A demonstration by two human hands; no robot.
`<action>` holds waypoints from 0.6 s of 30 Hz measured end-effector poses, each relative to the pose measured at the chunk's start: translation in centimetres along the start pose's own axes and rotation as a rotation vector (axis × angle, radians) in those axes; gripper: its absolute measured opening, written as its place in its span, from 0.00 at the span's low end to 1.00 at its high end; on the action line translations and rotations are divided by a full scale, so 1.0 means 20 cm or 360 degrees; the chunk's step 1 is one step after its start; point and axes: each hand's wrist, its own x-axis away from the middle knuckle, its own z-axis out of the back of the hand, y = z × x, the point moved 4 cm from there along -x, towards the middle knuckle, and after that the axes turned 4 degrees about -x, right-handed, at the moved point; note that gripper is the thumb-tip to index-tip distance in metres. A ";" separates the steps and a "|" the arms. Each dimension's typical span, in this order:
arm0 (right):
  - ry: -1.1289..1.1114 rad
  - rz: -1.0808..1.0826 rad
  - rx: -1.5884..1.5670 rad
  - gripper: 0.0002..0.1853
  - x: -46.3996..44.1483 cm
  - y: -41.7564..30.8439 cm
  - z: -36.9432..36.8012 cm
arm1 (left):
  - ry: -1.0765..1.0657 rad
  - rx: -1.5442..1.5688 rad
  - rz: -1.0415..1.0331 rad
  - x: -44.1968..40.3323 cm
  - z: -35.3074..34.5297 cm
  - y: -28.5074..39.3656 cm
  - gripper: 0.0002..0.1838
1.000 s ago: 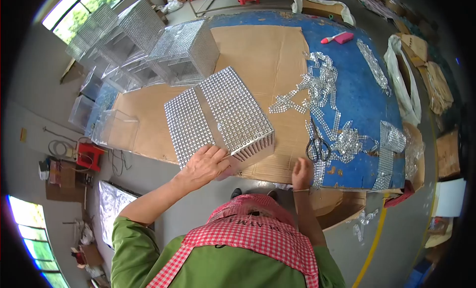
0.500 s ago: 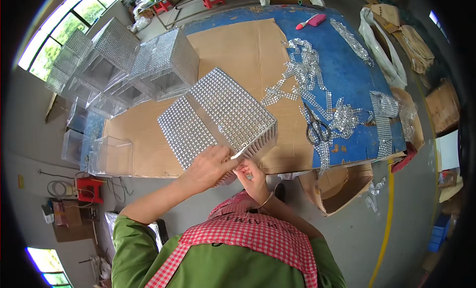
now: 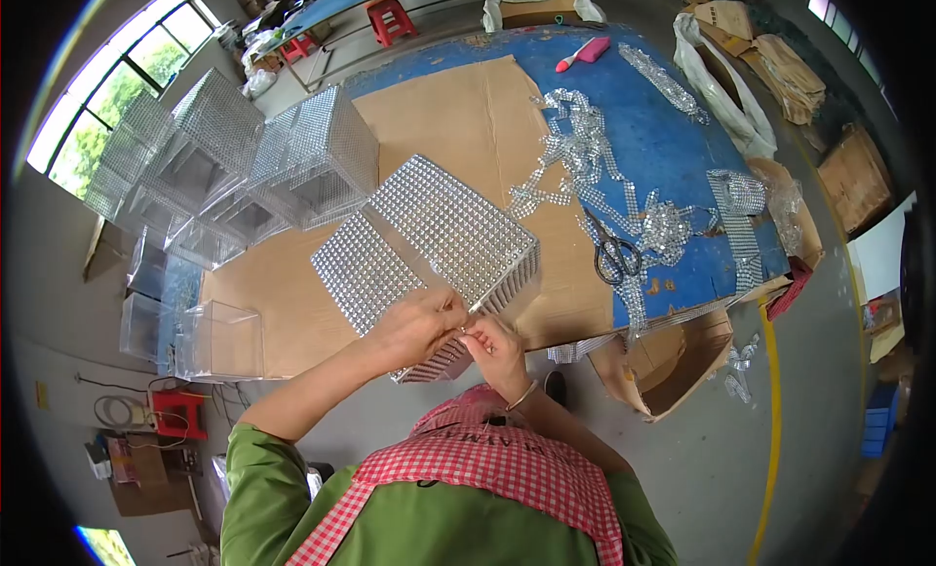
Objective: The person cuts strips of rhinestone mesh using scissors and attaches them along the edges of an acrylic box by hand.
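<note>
A box covered in silver rhinestone mesh (image 3: 453, 220) rests tilted at the front edge of the cardboard sheet, a plain strip running across its top. My left hand (image 3: 421, 324) lies at the box's near corner with its fingers closed. Right beside it, my right hand (image 3: 494, 351) has its fingers pinched together at the same corner. Whatever is between the fingertips is too small to make out. Black scissors (image 3: 617, 259) and tangled rhinestone strips (image 3: 668, 230) lie to the right of the box.
Several clear and rhinestone-covered boxes (image 3: 317, 156) stand at the left of the cardboard (image 3: 439, 108). A pink-handled tool (image 3: 583, 54) lies at the back of the blue table (image 3: 643, 147). An open carton (image 3: 673, 366) stands below the front edge.
My right hand has come from beside the scissors to the box's near corner, next to my left hand. My left hand's fingers have closed at that corner. The view has shifted.
</note>
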 end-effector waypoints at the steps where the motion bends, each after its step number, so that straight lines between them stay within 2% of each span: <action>1: -0.0014 0.0044 0.0025 0.07 0.00 0.00 0.00 | -0.0003 -0.0040 -0.0021 0.00 0.00 0.00 0.09; 5: 0.0099 0.0265 0.0074 0.06 0.02 -0.04 0.01 | 0.0025 -0.0321 -0.0176 -0.01 0.00 0.06 0.08; 8: 0.0196 0.0512 0.0299 0.06 0.04 -0.07 0.02 | 0.0066 -0.0486 -0.0218 -0.01 -0.02 0.07 0.08; 12: 0.0071 0.0031 -0.0109 0.08 0.08 0.06 -0.02 | 0.0045 -0.0528 -0.0206 -0.01 -0.03 0.07 0.06; 15: 0.0007 -0.0092 -0.0183 0.10 0.09 0.08 -0.04 | 0.0058 -0.0521 -0.0213 -0.01 -0.02 0.08 0.05; 18: -0.0049 -0.0117 -0.0009 0.12 0.13 0.16 -0.06 | 0.0056 -0.0475 -0.0184 -0.01 -0.03 0.07 0.05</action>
